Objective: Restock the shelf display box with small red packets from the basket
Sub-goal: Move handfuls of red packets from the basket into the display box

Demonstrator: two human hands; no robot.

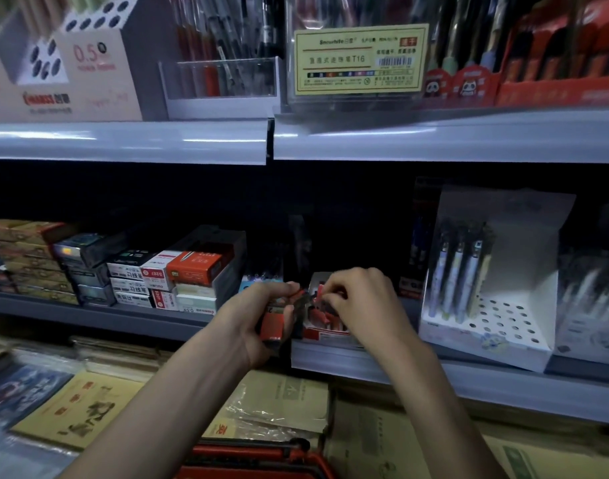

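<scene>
Right now my left hand point(258, 319) is curled round a bundle of small red packets point(273, 326), thumb on top and fingers wrapped underneath, and holds it just to the left of the display box point(325, 336). My right hand point(361, 299) is over the open top of the display box with its fingertips drawn together, pinching a single red packet point(323, 294). The view is blurred there, so I cannot tell whether that packet already touches those inside.

More red packets lie in the display box, leaning against one another behind its low red-and-white front wall. The box sits at the front of the grey shelf ledge point(382, 363).

Left of the display box are stacked cartons point(178, 281) in red, white and dark card. Right of it stands a white pen stand point(486, 316) with a perforated base and several pens upright in it.

Below the display box, at the bottom edge of my view, is the rim of the red basket point(254, 456). Beside the basket lie flat brown and plastic-wrapped notebooks point(78, 406).

Above the display box, on the next shelf up, a clear pen case carries a yellow label point(360, 60).
</scene>
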